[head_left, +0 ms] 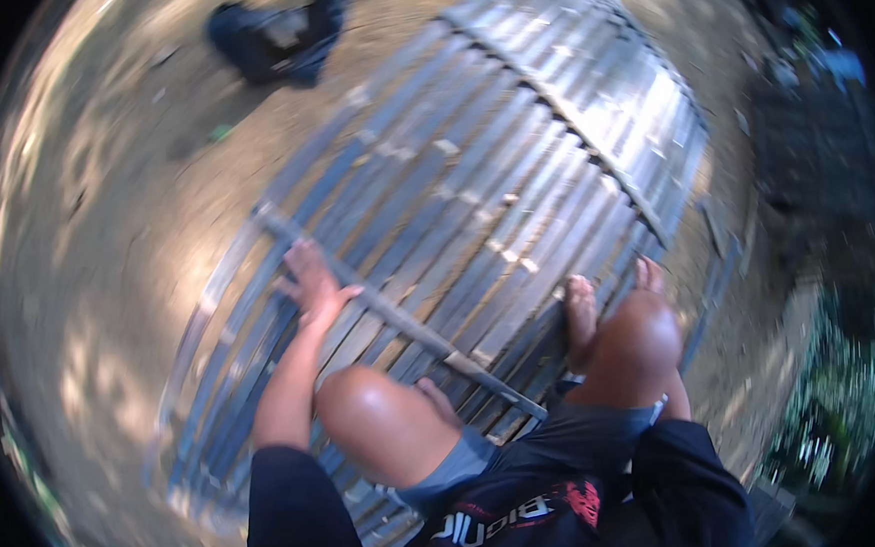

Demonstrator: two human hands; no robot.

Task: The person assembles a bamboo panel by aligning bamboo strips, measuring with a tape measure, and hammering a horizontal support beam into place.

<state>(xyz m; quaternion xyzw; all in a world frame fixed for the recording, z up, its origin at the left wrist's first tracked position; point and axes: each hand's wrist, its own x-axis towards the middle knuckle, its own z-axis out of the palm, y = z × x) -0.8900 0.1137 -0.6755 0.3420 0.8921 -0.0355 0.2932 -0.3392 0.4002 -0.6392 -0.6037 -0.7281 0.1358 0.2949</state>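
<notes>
"How do we have our left hand [313, 281]?"
"Spread, back upward, thumb [349, 293] out toward our right. Our left forearm [289, 383] stretches back from it, and our bent left knee [365, 398] sits just behind and to its right."
"And our right hand [649, 275]?"
"Only partly visible past our right knee [646, 329], which hides our grip; our right forearm [677, 399] shows behind."

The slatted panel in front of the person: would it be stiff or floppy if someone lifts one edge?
The slatted panel may flex somewhat, since its slats look long and thin. The cross strips running over them probably add some stiffness. It seems unlikely to roll, because it is broad and flat.
</notes>
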